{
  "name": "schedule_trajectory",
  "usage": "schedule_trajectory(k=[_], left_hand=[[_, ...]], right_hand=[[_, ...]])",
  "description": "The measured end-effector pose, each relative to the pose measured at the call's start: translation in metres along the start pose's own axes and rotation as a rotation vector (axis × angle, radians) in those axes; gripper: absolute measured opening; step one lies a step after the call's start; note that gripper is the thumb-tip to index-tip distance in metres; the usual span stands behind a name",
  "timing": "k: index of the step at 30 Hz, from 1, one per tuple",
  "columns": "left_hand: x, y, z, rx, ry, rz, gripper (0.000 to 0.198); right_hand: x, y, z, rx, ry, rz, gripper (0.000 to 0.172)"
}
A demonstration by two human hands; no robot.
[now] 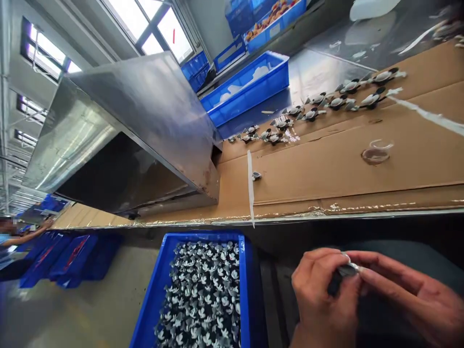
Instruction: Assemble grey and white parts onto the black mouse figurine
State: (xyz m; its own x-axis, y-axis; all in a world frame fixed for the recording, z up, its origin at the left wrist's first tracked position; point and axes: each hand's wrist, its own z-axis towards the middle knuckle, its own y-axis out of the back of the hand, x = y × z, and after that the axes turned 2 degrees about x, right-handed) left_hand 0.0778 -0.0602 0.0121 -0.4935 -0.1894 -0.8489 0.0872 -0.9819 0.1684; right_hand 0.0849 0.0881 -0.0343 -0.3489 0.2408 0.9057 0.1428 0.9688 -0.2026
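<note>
Small dark-and-silver part pinched between both hands below the tabletop edge.

At 9 o'clock, another person's arm (25, 234) reaching toward stacked blue bins on the floor. Above, a slanted stainless hood (137, 121), apparently sheltering the cardboard-lined tabletop (326, 169). At 6 o'clock, a blue crate (244, 290) heaped with small black-and-white parts (203, 295), set close beside the lap, presumably for easy reach. At 5 o'clock, left hand (321, 299) with fingers curled and pressed onto the small part (344, 273), gripping its dark end; right hand (416, 299) with fingertips pinching its silvery end, held close to the body, likely for control. At 1 o'clock, rows of finished-looking pieces (326, 104) laid out on the cardboard, well apart from the hands, near a clear round cap (377, 152).
</note>
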Motion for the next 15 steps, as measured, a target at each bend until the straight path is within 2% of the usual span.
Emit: schedule_trajectory(k=[3,7,11,15], left_hand=[[-0.004,0.006,-0.008,0.049,0.027,-0.001,0.027],[-0.001,0.011,-0.015,0.085,0.081,-0.006,0.038],[0.004,0.002,-0.015,0.028,0.144,-0.054,0.021],[0.0,-0.013,-0.006,-0.034,0.153,-0.003,0.036]], right_hand=[[0.024,-0.008,-0.013,0.106,-0.084,0.019,0.048],[0.053,-0.018,-0.022,0.21,-0.121,0.095,0.033],[0.059,-0.016,-0.021,0.234,-0.17,0.167,0.028],[0.053,-0.013,-0.021,0.281,-0.136,0.174,0.035]])
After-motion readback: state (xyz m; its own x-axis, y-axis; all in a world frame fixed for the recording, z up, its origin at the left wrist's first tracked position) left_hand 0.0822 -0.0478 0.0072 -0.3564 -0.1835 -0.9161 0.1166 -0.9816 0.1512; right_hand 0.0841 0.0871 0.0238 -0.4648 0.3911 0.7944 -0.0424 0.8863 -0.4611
